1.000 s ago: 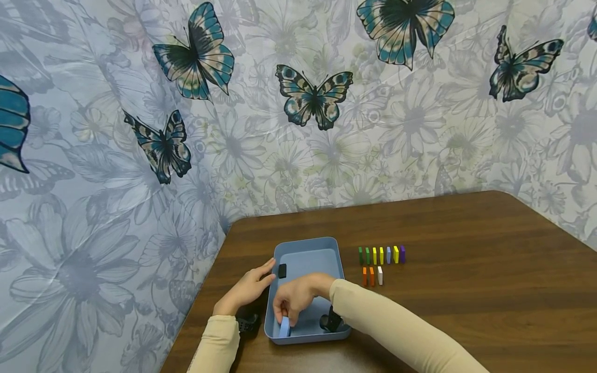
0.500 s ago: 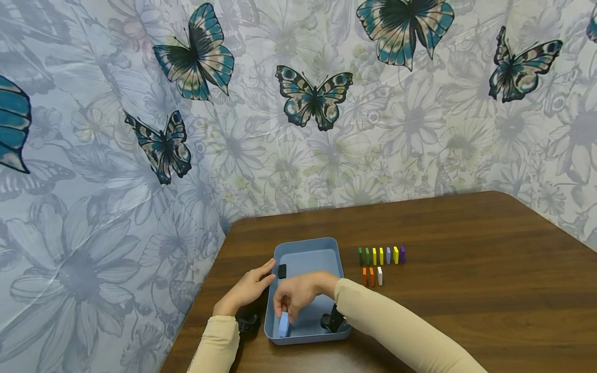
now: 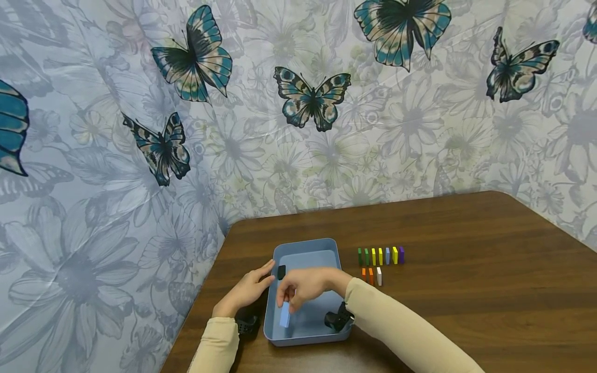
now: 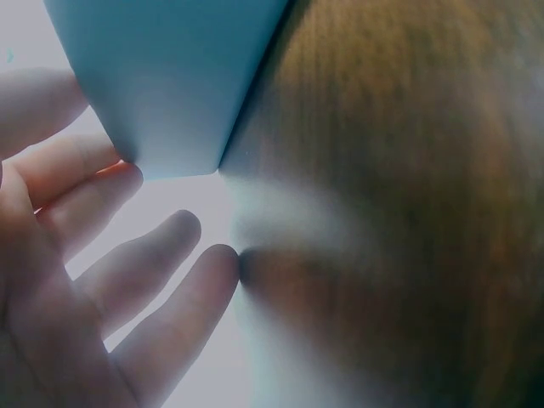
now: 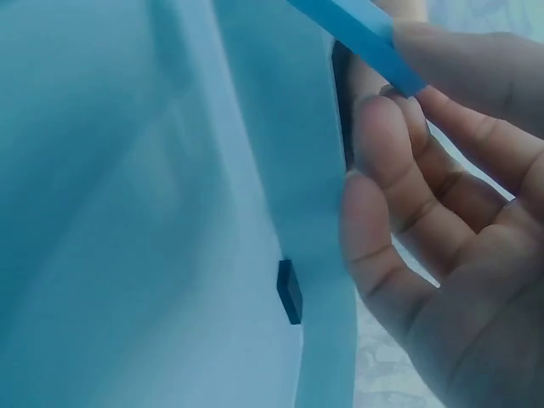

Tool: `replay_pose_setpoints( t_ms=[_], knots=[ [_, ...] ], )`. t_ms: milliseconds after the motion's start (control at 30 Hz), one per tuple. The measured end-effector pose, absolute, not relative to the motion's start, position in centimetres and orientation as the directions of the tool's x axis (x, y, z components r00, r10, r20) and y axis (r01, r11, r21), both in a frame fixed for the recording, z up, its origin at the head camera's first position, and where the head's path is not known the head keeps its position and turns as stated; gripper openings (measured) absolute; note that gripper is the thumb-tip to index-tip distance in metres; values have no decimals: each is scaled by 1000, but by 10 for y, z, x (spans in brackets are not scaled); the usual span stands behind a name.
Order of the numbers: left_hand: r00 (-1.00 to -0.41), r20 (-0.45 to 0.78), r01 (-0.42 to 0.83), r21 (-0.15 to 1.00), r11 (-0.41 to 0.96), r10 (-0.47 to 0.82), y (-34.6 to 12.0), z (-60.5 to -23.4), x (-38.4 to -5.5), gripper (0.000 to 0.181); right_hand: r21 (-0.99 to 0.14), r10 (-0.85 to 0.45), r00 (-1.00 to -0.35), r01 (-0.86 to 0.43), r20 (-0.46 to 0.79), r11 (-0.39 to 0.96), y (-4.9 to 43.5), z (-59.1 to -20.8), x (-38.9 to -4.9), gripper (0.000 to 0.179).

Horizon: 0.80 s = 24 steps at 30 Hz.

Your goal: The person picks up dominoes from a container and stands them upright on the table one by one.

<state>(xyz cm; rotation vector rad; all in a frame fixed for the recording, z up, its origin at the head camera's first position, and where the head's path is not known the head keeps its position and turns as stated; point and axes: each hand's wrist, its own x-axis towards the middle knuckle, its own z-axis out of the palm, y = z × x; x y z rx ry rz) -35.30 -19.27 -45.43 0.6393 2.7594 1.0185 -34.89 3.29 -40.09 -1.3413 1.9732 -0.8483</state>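
Note:
My right hand (image 3: pixel 303 286) pinches a light blue block (image 3: pixel 285 314) between thumb and fingers, over the left part of a blue tray (image 3: pixel 322 339). In the right wrist view the same blue block (image 5: pixel 365 38) sticks out from the thumb at the top. My left hand (image 3: pixel 249 288) rests with extended fingers against the tray's left wall; the left wrist view shows its fingers (image 4: pixel 89 195) touching the tray's outer side (image 4: pixel 178 85). Inside the tray, a small black block (image 3: pixel 281 272) lies by the left wall, also seen as a dark block (image 5: pixel 290 292) in the right wrist view.
Right of the tray stands a row of small upright blocks: green, yellow, a blue block (image 3: pixel 387 256) and a purple block (image 3: pixel 401 255). Nearer are two orange blocks (image 3: pixel 371 276) and a white block (image 3: pixel 379 276). The wooden table (image 3: pixel 466 290) meets a butterfly-patterned wall covering (image 3: pixel 401 140).
My right hand has lifted the light blue block slightly and moved it away from the tray's near left corner. The left hand stays against the tray.

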Motion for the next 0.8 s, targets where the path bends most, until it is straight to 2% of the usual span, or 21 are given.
replay_pose_setpoints(
  t_ms=[267,500,800],
  knots=[
    [-907,19,330,653,682,421,-192,-455,-351,53,-835,-931,-357,-487,-76,255,51,-392,-352,17],
    [-912,26,325,657,680,410,-192,-456,-353,53,-830,-923,-386,-515,-2,217,63,-387,-353,18],
    [-904,28,338,657,674,426,-191,-456,-353,53,-865,-902,-429,-471,51,175,81,-385,-348,19]
  ],
)
